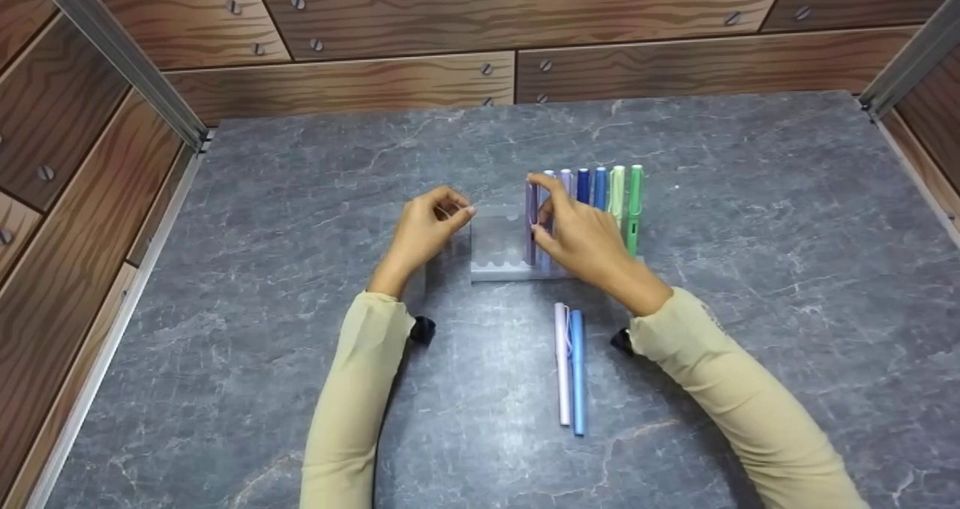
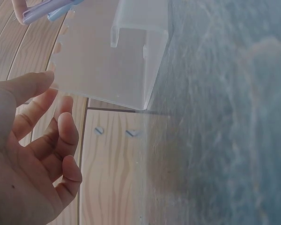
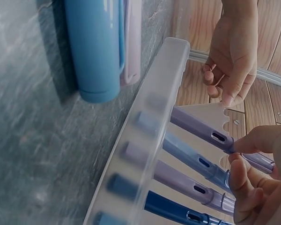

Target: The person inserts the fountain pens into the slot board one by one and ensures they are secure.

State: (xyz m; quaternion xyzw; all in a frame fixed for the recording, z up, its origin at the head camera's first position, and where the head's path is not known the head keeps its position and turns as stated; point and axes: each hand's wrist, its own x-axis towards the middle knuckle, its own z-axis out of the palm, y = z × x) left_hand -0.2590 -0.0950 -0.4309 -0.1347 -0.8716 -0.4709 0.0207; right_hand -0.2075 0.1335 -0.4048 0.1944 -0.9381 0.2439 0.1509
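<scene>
A clear plastic pen stand [image 1: 496, 273] with notched edges stands on the table. My left hand [image 1: 426, 228] pinches its top left corner between thumb and forefinger, the other fingers loosely bent. With thumb and fingers, my right hand [image 1: 589, 239] grips a purple pen [image 3: 196, 125] that stands in the rack, its lower end behind the stand's front lip. To its right stand a light blue pen [image 3: 189, 154], a lavender pen [image 3: 182, 182], a dark blue pen [image 3: 171, 206], a blue pen [image 1: 601, 183], a pale green pen [image 1: 617, 187] and a green pen [image 1: 636, 194], partly hidden by my right hand.
In front of the stand, a pale lilac pen [image 1: 562, 374] and a blue pen [image 1: 577, 381] lie side by side on the grey marbled table [image 1: 247, 329]. Wood-patterned panels [image 1: 390, 82] border the back and sides. The notches left of the purple pen hold no pens.
</scene>
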